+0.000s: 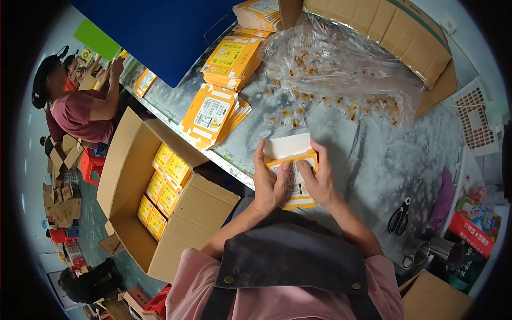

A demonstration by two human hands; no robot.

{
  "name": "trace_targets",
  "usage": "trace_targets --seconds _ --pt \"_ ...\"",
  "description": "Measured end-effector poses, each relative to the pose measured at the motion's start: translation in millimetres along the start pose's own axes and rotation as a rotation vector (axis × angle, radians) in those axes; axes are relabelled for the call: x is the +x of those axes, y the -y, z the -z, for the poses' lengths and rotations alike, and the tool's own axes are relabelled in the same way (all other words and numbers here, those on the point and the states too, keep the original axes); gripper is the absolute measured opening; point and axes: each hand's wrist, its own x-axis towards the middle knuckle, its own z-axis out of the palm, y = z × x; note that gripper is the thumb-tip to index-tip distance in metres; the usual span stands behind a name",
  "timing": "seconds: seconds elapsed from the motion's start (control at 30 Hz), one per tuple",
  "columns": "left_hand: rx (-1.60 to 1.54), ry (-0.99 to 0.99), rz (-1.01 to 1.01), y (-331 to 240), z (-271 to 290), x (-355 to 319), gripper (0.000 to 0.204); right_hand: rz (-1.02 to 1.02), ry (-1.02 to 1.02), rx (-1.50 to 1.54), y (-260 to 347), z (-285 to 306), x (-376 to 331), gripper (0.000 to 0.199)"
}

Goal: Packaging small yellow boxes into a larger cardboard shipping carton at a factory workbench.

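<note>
Between my two hands is a yellow and white carton (293,184), its white top flap standing up at the far end. My left hand (271,178) grips its left edge, thumb lying on the printed face. On the opposite edge my right hand (318,176) holds it the same way, thumb on the face too. Just beyond lie small clear sachets (288,117) with dark and yellow contents, loose on the table. To the left of them is a fanned stack of flat yellow cartons (213,116), with a taller stack (232,61) behind it.
A large clear plastic bag (341,69) of sachets spills from a cardboard box (384,32). Left of me stands an open box (176,213) holding several filled yellow cartons (165,184). Black scissors (399,216) and metal cups (445,250) are at right. Other people (80,112) work at left.
</note>
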Motion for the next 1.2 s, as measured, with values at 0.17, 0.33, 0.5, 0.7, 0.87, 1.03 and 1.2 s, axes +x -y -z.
trace_targets --seconds 0.17,0.33,0.5,0.7,0.87,1.03,1.2 --pt "-0.131 -0.036 0.418 7.3 26.0 -0.9 0.064 -0.214 0.213 0.171 -22.5 3.1 35.1 0.043" --pt "-0.085 -0.339 0.367 50.4 75.4 3.8 0.059 0.283 0.187 -0.563 -62.5 -6.2 105.0 0.046" --pt "-0.175 -0.255 0.601 58.5 107.3 -18.7 0.065 0.397 0.285 -0.819 -81.4 -35.0 108.8 0.052" --pt "0.483 0.307 0.646 5.7 131.5 -15.7 0.071 0.320 0.262 -0.934 -82.1 26.8 56.3 0.045" --pt "0.974 0.776 -0.048 -26.7 127.1 23.2 0.096 0.007 0.263 -0.399 -64.0 82.9 29.0 0.030" --pt "1.030 0.958 -0.207 -13.7 98.7 49.7 0.111 0.119 0.015 -0.747 -86.8 117.5 101.6 0.030" --pt "0.947 1.015 -0.283 2.7 83.2 65.2 0.124 0.182 0.030 -0.858 -103.2 110.8 85.7 0.030"
